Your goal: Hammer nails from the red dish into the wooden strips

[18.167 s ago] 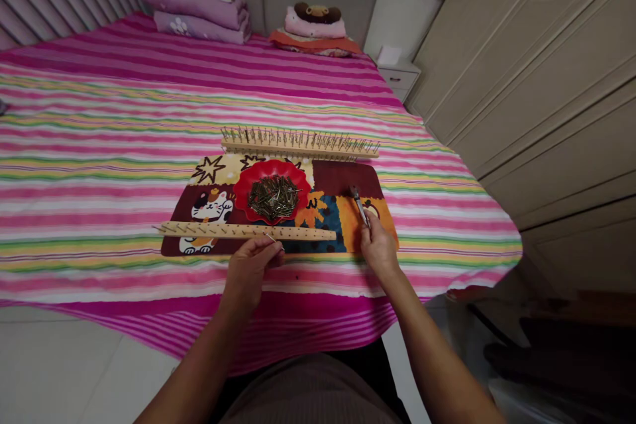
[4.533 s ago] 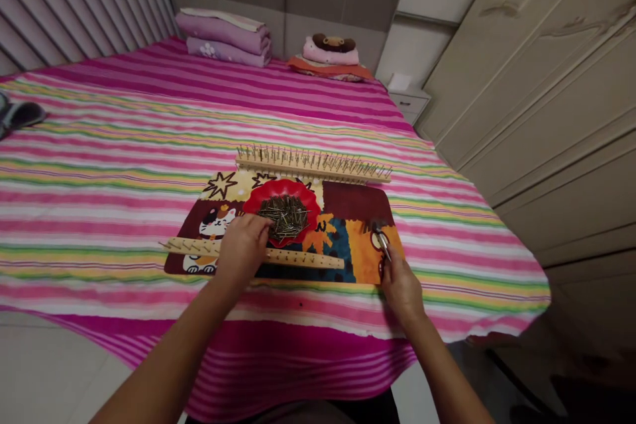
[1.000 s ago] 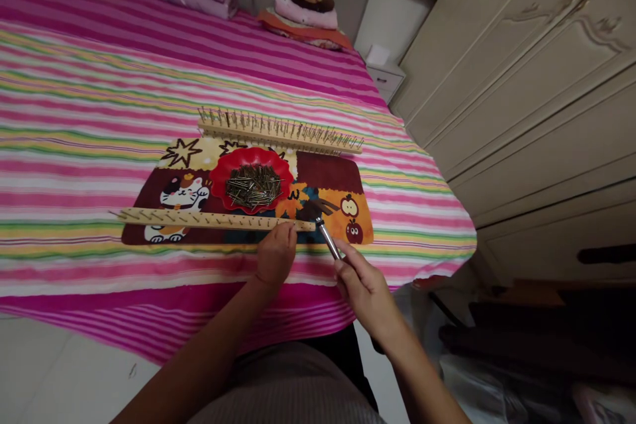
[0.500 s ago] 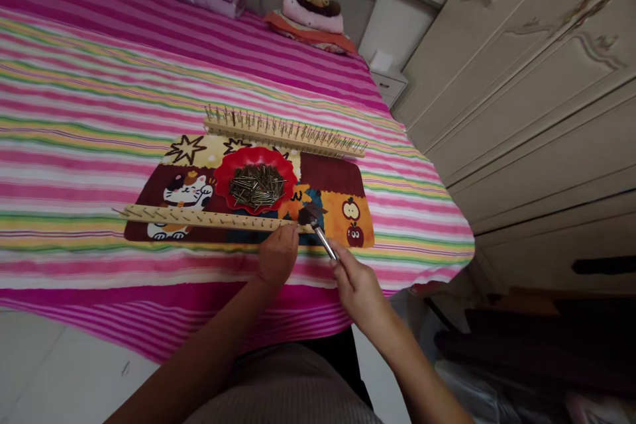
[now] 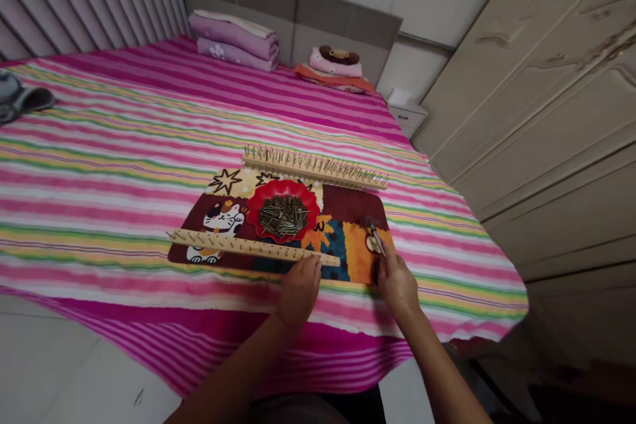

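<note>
A long wooden strip (image 5: 248, 246) with a row of nails lies across the near edge of a patterned mat (image 5: 342, 238). My left hand (image 5: 299, 289) rests at the strip's right end, fingers closed against it. My right hand (image 5: 396, 281) is closed on the handle of a small hammer (image 5: 375, 236), whose head lies on the mat's right part. A red dish (image 5: 283, 214) full of loose nails sits on the mat behind the strip. A second strip (image 5: 313, 169), studded with many upright nails, lies along the mat's far edge.
All of this lies on a bed with a pink striped sheet (image 5: 124, 146). Folded purple bedding (image 5: 233, 40) and a soft toy (image 5: 339, 59) sit at the headboard. A wardrobe (image 5: 536, 112) stands close on the right, a nightstand (image 5: 406, 112) beside it. A slipper (image 5: 20, 99) lies far left.
My right hand has moved the hammer from over the strip's right end out to the right part of the mat. The camera has tilted up and back.
</note>
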Motion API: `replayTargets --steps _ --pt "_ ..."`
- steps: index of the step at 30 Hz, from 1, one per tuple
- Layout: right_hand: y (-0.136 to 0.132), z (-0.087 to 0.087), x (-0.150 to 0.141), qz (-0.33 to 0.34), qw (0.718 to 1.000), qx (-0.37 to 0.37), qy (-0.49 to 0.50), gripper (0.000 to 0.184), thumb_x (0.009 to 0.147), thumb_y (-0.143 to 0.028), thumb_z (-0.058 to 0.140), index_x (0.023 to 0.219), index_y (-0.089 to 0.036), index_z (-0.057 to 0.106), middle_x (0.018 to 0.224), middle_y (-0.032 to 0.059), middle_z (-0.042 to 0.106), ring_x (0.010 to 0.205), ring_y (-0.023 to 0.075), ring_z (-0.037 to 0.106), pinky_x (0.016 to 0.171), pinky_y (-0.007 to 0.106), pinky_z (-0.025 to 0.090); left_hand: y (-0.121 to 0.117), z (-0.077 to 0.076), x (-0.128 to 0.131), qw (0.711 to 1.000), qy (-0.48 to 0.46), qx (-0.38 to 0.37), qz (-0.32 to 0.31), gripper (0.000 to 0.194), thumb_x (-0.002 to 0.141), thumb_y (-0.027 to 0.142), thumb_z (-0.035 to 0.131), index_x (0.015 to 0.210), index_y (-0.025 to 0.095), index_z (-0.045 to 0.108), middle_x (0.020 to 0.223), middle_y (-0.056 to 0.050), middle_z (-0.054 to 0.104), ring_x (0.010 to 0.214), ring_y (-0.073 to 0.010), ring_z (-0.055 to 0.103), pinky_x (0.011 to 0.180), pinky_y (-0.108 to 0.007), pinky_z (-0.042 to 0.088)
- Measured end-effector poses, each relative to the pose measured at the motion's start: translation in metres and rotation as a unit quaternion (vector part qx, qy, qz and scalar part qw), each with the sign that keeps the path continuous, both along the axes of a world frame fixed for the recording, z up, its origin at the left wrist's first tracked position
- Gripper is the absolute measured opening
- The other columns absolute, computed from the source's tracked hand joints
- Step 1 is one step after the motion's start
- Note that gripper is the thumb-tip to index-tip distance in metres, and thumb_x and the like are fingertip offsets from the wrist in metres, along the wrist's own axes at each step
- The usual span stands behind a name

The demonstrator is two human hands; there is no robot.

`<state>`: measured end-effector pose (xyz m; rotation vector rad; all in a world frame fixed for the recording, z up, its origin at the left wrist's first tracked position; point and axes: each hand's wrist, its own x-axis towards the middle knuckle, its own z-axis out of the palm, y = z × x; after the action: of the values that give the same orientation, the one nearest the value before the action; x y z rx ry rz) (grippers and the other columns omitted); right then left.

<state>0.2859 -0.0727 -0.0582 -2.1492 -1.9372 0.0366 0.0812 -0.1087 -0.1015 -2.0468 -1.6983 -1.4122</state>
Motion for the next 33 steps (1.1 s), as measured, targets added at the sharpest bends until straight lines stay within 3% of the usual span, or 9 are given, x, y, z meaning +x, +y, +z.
replayTargets --steps 4,7,13,18,21,24,27,30,33 --pt "0.004 -0.016 0.004 -0.008 0.999 -0.010 -0.035 0.045 0.092 -0.021 0.045 0.137 -0.018 0.049 0.091 0.0081 0.062 0.055 0.0107 0.046 0.048 0.023 0.021 -0.012 0.011 -0.010 0.999 -0.038 -0.015 -0.033 0.019 0.092 0.021 0.044 0.102 0.017 0.060 0.088 -0.006 0.070 0.083 -0.0143 0.066 0.076 -0.025 0.054" --pt "0.003 -0.020 0.004 -0.010 0.999 -0.017 -0.026 0.045 0.093 -0.022 0.043 0.138 -0.019 0.047 0.090 0.0074 0.061 0.055 0.0102 0.043 0.049 0.023 0.020 -0.011 0.034 -0.036 0.998 -0.033 -0.040 -0.044 0.018 0.092 0.023 0.045 0.096 0.018 0.062 0.085 -0.004 0.069 0.080 -0.0138 0.065 0.076 -0.025 0.052" --pt "0.004 -0.021 0.003 -0.025 0.999 -0.015 -0.013 0.044 0.092 -0.022 0.048 0.136 -0.020 0.048 0.092 0.0066 0.059 0.057 0.0102 0.044 0.050 0.024 0.021 0.053 0.087 -0.105 0.963 0.116 -0.232 0.078 0.024 0.085 0.025 0.048 0.091 0.018 0.071 0.090 -0.009 0.068 0.089 -0.0237 0.060 0.082 -0.036 0.047" --pt "0.004 -0.021 0.002 -0.028 0.999 -0.019 0.005 0.045 0.092 -0.022 0.047 0.137 -0.020 0.048 0.090 0.0057 0.058 0.057 0.0105 0.044 0.050 0.024 0.022 0.100 0.090 -0.107 0.891 0.222 -0.385 0.088 0.028 0.080 0.030 0.051 0.094 0.019 0.073 0.102 -0.013 0.067 0.097 -0.0293 0.059 0.080 -0.039 0.045" --pt "0.004 -0.021 0.002 -0.029 0.999 -0.018 0.009 0.046 0.092 -0.023 0.045 0.138 -0.020 0.047 0.092 0.0061 0.059 0.057 0.0103 0.044 0.050 0.024 0.021 0.110 0.085 -0.101 0.880 0.220 -0.409 0.101 0.026 0.078 0.032 0.053 0.089 0.019 0.073 0.103 -0.013 0.067 0.098 -0.0298 0.059 0.077 -0.038 0.044" --pt "0.005 -0.020 0.001 -0.038 0.999 -0.027 0.004 0.046 0.093 -0.023 0.044 0.138 -0.019 0.047 0.094 0.0071 0.060 0.056 0.0100 0.043 0.049 0.024 0.020 0.115 0.084 -0.106 0.883 0.139 -0.442 0.077 0.019 0.075 0.029 0.056 0.078 0.019 0.072 0.091 -0.009 0.070 0.088 -0.0245 0.062 0.072 -0.032 0.043" --pt "0.005 -0.018 -0.001 -0.041 0.998 -0.041 0.002 0.047 0.092 -0.023 0.046 0.139 -0.019 0.046 0.096 0.0077 0.060 0.057 0.0101 0.044 0.049 0.024 0.021 0.117 0.086 -0.118 0.881 -0.057 -0.468 0.032 0.014 0.069 0.031 0.061 0.069 0.019 0.068 0.069 -0.003 0.067 0.066 -0.0165 0.059 0.061 -0.027 0.042" --pt "0.004 -0.015 -0.002 -0.042 0.998 -0.047 -0.006 0.046 0.092 -0.024 0.047 0.138 -0.021 0.046 0.095 0.0071 0.060 0.058 0.0107 0.047 0.049 0.024 0.022 0.117 0.092 -0.129 0.854 -0.271 -0.444 -0.017 0.018 0.058 0.035 0.069 0.062 0.018 0.065 0.057 0.001 0.061 0.054 -0.0116 0.052 0.054 -0.024 0.041" --pt "0.004 -0.015 -0.002 -0.040 0.998 -0.044 -0.012 0.045 0.093 -0.023 0.045 0.137 -0.020 0.047 0.095 0.0074 0.061 0.059 0.0114 0.048 0.049 0.024 0.023 0.113 0.099 -0.135 0.821 -0.383 -0.421 -0.046 0.027 0.048 0.037 0.077 0.059 0.016 0.063 0.055 0.001 0.060 0.053 -0.0094 0.050 0.050 -0.021 0.039"
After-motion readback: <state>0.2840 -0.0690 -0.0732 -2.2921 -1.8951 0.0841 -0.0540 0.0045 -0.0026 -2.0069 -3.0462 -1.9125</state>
